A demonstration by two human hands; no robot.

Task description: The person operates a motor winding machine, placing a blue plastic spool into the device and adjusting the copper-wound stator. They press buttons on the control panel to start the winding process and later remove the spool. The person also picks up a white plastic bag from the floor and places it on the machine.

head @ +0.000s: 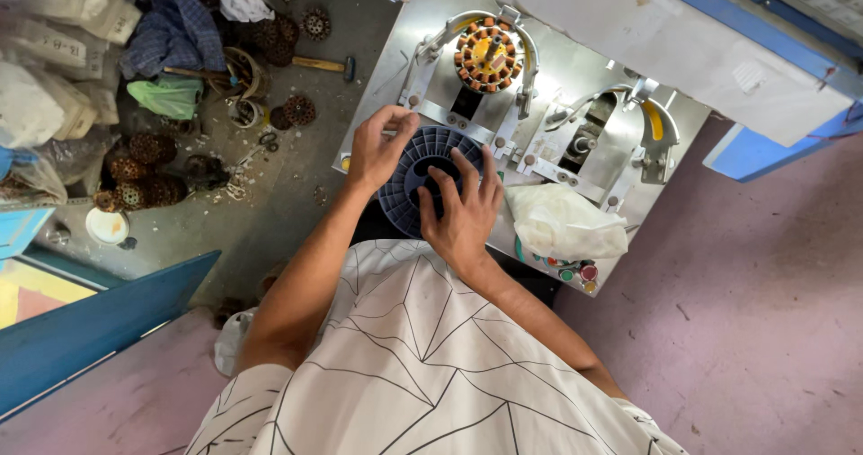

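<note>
Two bare hands meet on a dark blue ribbed plastic spool (422, 163) lying flat at the near edge of a steel machine plate (557, 68). The left hand (378, 149) curls loosely over the spool's left rim, fingertips pinching the edge, apparently to steady it. The right hand (463, 212) lies spread across the flange, fingers reaching toward the hub, pressing rather than clasping. Just behind the spool, an orange-and-copper wound stator (486, 56) sits clamped in the left fixture; the right fixture (620, 140) holds no stator. A crumpled white cloth (562, 221) rests right of the hand, above coloured push-buttons (575, 271). More wound stators (135, 172) litter the floor, well apart.
</note>
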